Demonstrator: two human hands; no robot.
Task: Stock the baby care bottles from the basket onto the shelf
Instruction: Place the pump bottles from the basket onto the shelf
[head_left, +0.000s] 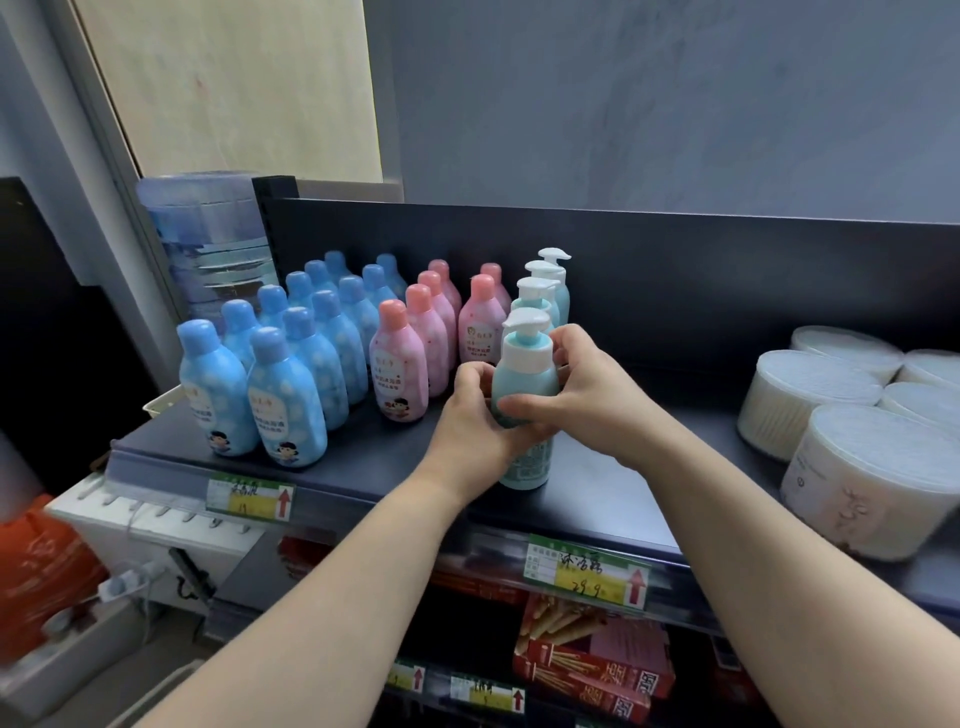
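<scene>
On the shelf (374, 460), left hand (475, 418) and right hand (592, 395) grasp 1 pump bottle (524, 375), fingers (522, 404) hiding its middle.

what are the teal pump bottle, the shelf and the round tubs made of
Pump bottle: likely matte teal plastic with a glossy white pump top. Shelf: probably dark painted metal, judging by its thin flat edge and dull sheen. Round tubs: seemingly clear plastic, white contents showing through.
</scene>
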